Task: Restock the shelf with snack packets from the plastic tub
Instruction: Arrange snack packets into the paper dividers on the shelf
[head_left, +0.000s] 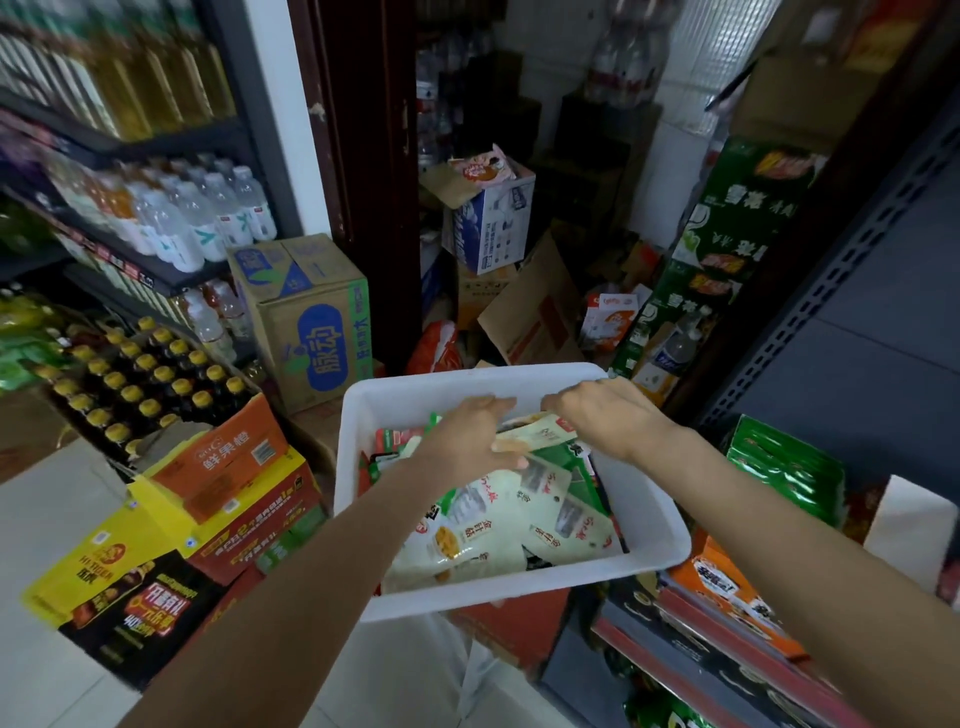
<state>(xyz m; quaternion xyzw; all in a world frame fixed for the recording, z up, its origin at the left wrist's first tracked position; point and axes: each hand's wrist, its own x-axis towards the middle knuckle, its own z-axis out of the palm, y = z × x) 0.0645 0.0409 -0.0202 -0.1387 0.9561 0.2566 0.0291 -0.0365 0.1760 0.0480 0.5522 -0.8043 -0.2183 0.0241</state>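
A white plastic tub sits in front of me, filled with several snack packets, mostly pale cream ones with some green and red ones underneath. Both my hands reach into its far half. My left hand holds a cream packet by its edge, thumb under it. My right hand pinches the same packet's upper end near a red corner label. The dark metal shelf rises at the right, its upper levels bare.
Cardboard drink cartons and a crate of yellow-capped bottles stand at the left, under racks of bottled drinks. Boxes crowd the doorway behind the tub. Green packets and flat boxes lie on the lower right shelf.
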